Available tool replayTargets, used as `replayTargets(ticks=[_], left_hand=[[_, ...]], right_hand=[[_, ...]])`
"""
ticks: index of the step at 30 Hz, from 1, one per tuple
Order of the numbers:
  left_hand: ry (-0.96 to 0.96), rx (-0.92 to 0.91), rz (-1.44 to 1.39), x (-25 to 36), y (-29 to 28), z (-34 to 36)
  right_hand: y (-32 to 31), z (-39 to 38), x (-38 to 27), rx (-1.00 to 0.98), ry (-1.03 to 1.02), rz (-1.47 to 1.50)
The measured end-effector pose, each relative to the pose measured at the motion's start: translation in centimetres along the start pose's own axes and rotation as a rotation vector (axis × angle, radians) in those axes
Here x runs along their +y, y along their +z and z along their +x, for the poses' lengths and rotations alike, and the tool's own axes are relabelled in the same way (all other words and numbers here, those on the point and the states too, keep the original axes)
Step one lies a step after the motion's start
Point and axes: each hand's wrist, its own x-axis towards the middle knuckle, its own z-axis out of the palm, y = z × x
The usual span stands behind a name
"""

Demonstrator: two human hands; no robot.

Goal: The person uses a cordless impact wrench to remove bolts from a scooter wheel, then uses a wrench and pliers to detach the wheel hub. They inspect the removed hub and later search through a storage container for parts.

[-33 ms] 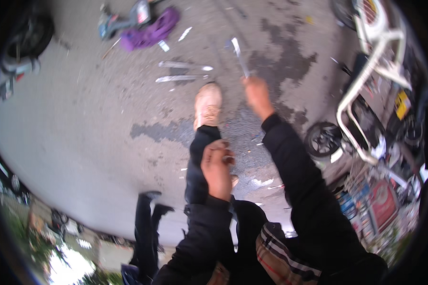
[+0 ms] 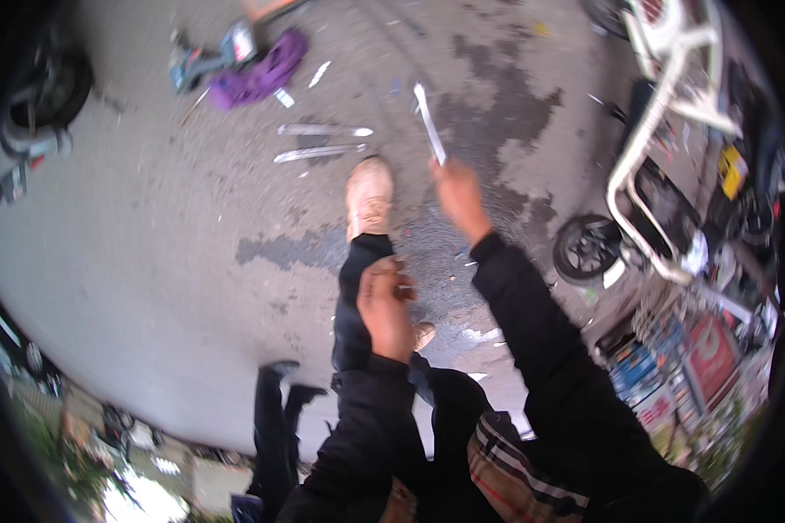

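Observation:
Gripped in my right hand [image 2: 458, 200] is a long silver wrench-like tool [image 2: 429, 120], angled forward over the wet, stained pavement. My left hand [image 2: 385, 309] rests on or just above my dark-trousered leg, its fingers curled; what they hold, if anything, is hidden. My pale shoe [image 2: 368, 196] is planted ahead of that hand. Two similar silver tools [image 2: 323, 130] lie side by side on the ground just beyond the shoe. Farther up are a crumpled purple cloth [image 2: 262, 74] and a blue-grey tool or part [image 2: 187, 71].
At right stands a scooter with a white tubular frame [image 2: 624, 179] and black wheel [image 2: 584, 248], beside piled clutter and a red panel [image 2: 711, 357]. A wheeled vehicle [image 2: 52, 91] is at upper left. Another person's dark legs [image 2: 269, 410] show at lower left.
The view has shifted slightly, so ground objects and both hands sit a little farther left, and part of an orange object enters at the top. The grip on the tool is unchanged.

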Motion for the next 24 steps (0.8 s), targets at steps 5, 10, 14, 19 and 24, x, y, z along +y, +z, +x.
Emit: replayTargets(ticks=[5, 10, 14, 19, 24], left_hand=[[-0.268, -0.360, 0.260, -4.0, -2.9, -3.8], [-0.390, -0.770, 0.574, -12.0, -6.0, -13.8], [-0.240, -0.732, 0.938, -20.3, -7.8, -21.6], [-0.469, -1.028, 1.088, -33.0, -12.9, -33.1], [-0.269, -1.081, 1.659, -46.6, -16.9, -40.0]], right_hand=[[-10.7, -30.0, -3.4, -0.269, 0.739, 1.092], [-11.5, -46.9, -2.2, -0.039, 0.724, 1.400], [-11.1, -56.9, 0.7, 0.221, 0.906, 1.520], [-11.8, -76.8, 4.9, 0.314, 0.693, 1.706], [-10.6, -89.1, 11.9, 0.758, 0.800, 1.790]])
